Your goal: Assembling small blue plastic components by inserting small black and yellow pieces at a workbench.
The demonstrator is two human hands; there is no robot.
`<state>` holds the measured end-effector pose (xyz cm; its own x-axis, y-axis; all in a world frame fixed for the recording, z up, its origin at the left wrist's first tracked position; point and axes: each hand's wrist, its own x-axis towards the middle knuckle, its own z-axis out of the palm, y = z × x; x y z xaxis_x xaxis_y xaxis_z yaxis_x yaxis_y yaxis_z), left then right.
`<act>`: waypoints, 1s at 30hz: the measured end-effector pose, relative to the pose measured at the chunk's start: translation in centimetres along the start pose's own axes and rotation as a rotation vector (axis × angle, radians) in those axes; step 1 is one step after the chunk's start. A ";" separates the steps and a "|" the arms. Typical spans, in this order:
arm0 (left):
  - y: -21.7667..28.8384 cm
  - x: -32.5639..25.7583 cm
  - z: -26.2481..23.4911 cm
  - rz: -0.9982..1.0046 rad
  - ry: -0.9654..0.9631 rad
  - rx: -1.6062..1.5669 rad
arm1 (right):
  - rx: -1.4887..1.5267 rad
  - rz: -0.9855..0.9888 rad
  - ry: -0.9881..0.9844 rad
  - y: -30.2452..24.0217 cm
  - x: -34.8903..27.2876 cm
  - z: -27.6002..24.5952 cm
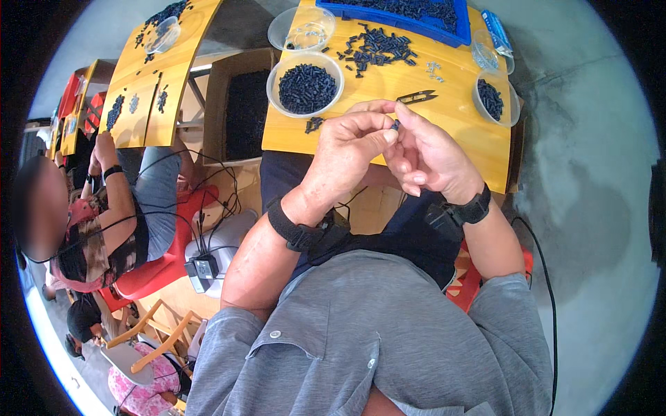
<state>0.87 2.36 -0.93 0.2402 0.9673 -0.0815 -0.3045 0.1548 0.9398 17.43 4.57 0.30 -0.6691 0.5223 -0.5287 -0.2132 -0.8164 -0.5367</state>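
Note:
My left hand [355, 142] and my right hand [440, 154] meet over the near edge of the yellow table [458, 125]. Between their fingertips is a small dark plastic piece [396, 125], mostly hidden. The left thumb and forefinger pinch it, and the right thumb and fingers close in on it from the other side. Just beyond the hands lie dark thread snips [416, 97]. A round tub of short black plastic pieces [306, 89] stands to the left, with a few loose black pieces [314, 125] in front of it.
Farther back are a loose pile of black pieces [381, 50], a blue tray [458, 21], small metal parts [433, 69] and a clear tub [300, 29]. Another tub [494, 100] sits right. At left, a person works at another table [163, 76]; a box [216, 114] stands between.

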 end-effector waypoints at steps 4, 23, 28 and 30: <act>0.6 0.0 0.1 -0.033 -0.047 -0.053 | 0.029 -0.027 -0.015 0.2 0.2 0.2; 0.4 1.0 -0.7 -0.045 -0.165 -0.047 | 0.183 -0.002 -0.219 1.9 1.1 -1.1; 0.4 1.2 -0.8 -0.088 -0.164 -0.033 | 0.236 -0.017 -0.085 2.0 1.3 -0.3; 0.4 1.2 -0.8 -0.111 -0.144 -0.036 | 0.282 -0.010 -0.031 2.4 1.5 -0.1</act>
<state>0.31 3.74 -0.92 0.4025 0.9056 -0.1333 -0.3011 0.2685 0.9150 15.99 3.41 -1.84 -0.6864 0.5264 -0.5017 -0.4066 -0.8498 -0.3354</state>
